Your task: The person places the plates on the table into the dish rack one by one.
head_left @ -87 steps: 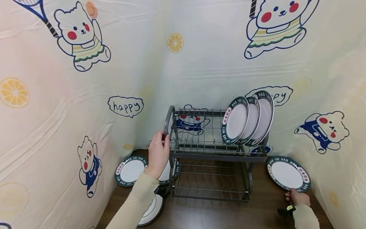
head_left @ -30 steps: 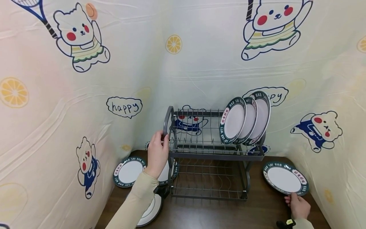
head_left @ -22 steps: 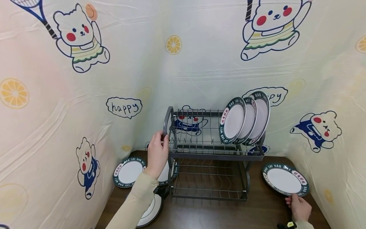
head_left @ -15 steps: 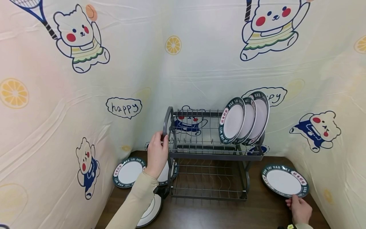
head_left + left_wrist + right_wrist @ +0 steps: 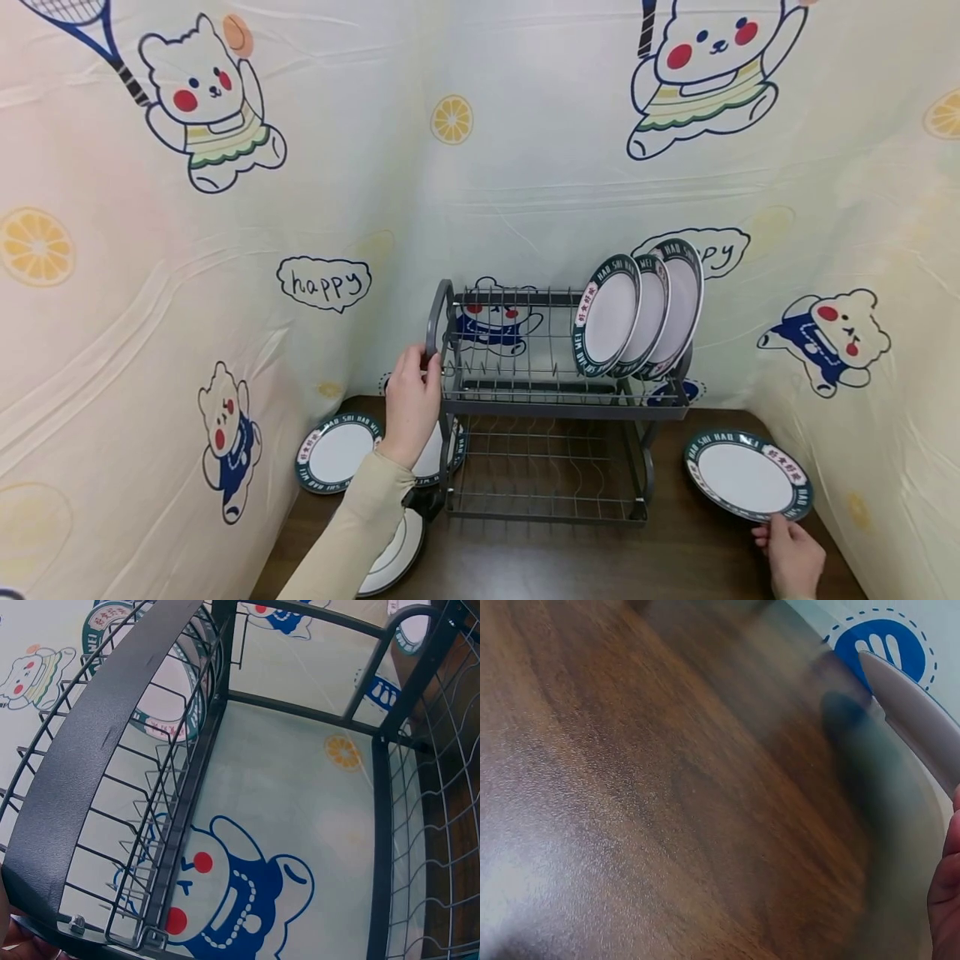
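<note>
My left hand (image 5: pixel 408 408) grips the left side handle of a dark grey two-tier dish rack (image 5: pixel 562 411); in the left wrist view only bits of its fingers (image 5: pixel 34 951) show at the lower left corner. On the right, my right hand (image 5: pixel 792 557) pinches the near rim of a white plate (image 5: pixel 746 477) with a green lettered border, thumb on top. From the right wrist this plate (image 5: pixel 911 705) appears nearly edge-on, tilted above the wooden table. Three matching plates (image 5: pixel 609 321) lean upright in the right part of the rack's upper tier.
More plates lie on the table at left: one green-rimmed plate (image 5: pixel 339 454), another (image 5: pixel 431 458) partly behind the left hand and rack, and a plate (image 5: pixel 393 560) partly under the left forearm. A patterned cloth (image 5: pixel 510 167) hangs around the dark wooden table (image 5: pixel 570 558).
The plate at right has come up from the table and a little toward me, its near rim in my right hand. My left hand stays on the rack handle.
</note>
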### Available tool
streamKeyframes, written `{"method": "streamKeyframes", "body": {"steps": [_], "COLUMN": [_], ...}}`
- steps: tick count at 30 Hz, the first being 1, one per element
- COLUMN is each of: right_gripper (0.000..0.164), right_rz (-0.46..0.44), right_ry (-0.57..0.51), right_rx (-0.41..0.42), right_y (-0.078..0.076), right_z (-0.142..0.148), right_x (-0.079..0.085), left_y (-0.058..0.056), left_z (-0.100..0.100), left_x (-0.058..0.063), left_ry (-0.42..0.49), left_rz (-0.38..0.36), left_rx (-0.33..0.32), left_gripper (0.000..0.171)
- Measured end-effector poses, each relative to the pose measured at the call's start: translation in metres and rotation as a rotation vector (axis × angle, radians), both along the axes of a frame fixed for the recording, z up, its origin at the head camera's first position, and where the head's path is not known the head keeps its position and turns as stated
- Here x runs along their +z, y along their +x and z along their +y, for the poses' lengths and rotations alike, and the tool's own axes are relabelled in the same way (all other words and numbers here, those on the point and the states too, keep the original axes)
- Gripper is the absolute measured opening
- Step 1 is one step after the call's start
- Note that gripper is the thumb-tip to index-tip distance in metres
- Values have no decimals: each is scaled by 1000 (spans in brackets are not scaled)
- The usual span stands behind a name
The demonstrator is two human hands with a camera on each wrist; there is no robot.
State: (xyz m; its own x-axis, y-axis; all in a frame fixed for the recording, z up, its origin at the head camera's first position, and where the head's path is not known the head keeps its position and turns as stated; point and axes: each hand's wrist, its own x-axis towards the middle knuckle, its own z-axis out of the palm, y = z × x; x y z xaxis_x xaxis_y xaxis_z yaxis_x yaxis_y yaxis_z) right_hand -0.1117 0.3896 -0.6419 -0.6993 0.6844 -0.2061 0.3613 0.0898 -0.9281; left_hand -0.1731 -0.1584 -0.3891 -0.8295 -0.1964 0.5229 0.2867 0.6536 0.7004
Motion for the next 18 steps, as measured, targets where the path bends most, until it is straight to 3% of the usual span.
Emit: {"method": "streamKeyframes", "body": {"steps": [11, 18], "right_gripper": [50, 48], "right_rz": [68, 210], "right_ry": [-31, -106], "right_rx": [-47, -96], "right_y": [8, 12], "right_z": [0, -3], "right_x": [13, 23], "left_y": [-1, -1], "left_z": [1, 1], "left_x": [0, -1], "left_ry": [2, 4], "left_rz": [2, -2], "left_rx": [2, 0], "left_gripper": [23, 22]}}
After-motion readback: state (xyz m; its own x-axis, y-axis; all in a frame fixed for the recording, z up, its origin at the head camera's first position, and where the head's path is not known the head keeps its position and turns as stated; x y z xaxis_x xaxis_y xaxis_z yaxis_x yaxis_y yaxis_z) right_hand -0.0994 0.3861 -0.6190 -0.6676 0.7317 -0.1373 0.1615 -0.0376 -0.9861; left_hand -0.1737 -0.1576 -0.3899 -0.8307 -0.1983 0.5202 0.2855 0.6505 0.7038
